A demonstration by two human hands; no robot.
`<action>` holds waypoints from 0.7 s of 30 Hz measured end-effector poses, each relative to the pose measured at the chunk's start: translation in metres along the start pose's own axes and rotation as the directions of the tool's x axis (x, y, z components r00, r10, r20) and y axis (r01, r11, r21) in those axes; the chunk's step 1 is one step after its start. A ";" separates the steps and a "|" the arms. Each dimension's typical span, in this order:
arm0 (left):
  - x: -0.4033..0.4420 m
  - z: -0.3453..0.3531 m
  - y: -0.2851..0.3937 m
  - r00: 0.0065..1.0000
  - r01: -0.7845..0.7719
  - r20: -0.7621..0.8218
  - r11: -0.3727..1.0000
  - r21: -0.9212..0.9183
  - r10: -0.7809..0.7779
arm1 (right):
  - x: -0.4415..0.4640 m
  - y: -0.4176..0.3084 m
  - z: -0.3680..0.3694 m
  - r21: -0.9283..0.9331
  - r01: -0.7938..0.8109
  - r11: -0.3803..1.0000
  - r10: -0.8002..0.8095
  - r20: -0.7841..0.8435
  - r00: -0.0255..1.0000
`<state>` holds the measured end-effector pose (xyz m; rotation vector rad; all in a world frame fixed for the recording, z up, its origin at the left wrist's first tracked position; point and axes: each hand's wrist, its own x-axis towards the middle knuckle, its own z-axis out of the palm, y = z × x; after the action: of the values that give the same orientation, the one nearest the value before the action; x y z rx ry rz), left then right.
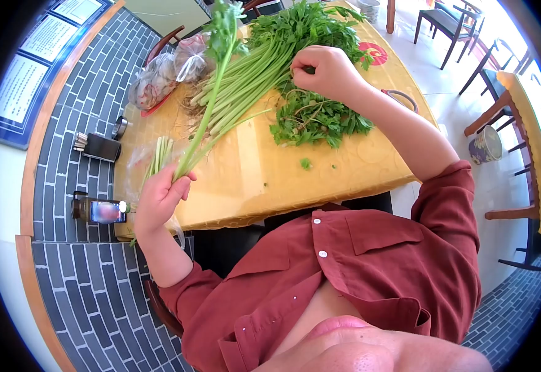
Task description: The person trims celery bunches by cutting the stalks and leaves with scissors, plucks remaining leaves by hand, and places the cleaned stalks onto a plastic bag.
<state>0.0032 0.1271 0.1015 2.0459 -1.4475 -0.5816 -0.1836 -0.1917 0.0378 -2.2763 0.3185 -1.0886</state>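
Note:
My left hand (162, 197) is closed around the lower end of a celery stalk (211, 102), which stands up at a slant with its leafy top raised. Just behind that hand, trimmed stalks (159, 155) lie by a clear plastic bag at the table's left side. My right hand (327, 69) is curled shut above a heap of loose celery leaves (320, 121); what its fingers hold, if anything, is hidden. Between and beyond both hands, a large bunch of celery (246, 87) lies with roots toward the left and leaves toward the far right.
Filled plastic bags (159, 77) sit at the table's far left. A yellow cloth (233, 186) covers the table. Along the brick wall stand a dark box (100, 147) and a jar (100, 211). Chairs (447, 28) and a bin (486, 144) are at right.

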 end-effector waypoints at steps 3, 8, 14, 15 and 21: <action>-0.001 -0.003 -0.010 0.999 0.045 -0.013 0.993 -0.111 -0.046 | 0.006 -0.008 -0.021 0.246 -0.420 0.874 0.423 0.043 0.905; -0.011 -0.010 -0.019 0.997 0.068 -0.024 0.966 -0.249 -0.076 | 0.001 0.038 -0.033 -0.054 -0.066 0.996 0.079 0.313 0.946; -0.014 -0.015 -0.021 0.999 0.038 -0.024 0.965 -0.261 -0.045 | -0.009 0.027 -0.007 0.086 0.167 0.982 -0.188 0.399 0.898; -0.014 -0.016 -0.022 0.999 0.033 -0.025 0.961 -0.274 -0.041 | -0.011 0.013 -0.010 0.120 0.071 0.990 -0.120 0.467 0.876; -0.025 -0.027 -0.027 1.000 0.025 -0.006 0.938 -0.345 -0.029 | -0.014 0.013 -0.013 0.152 -0.163 0.975 0.055 0.543 0.838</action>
<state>0.0315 0.1627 0.1050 1.7895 -1.2129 -0.7759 -0.2022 -0.2014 0.0273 -2.2422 0.1038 -0.3667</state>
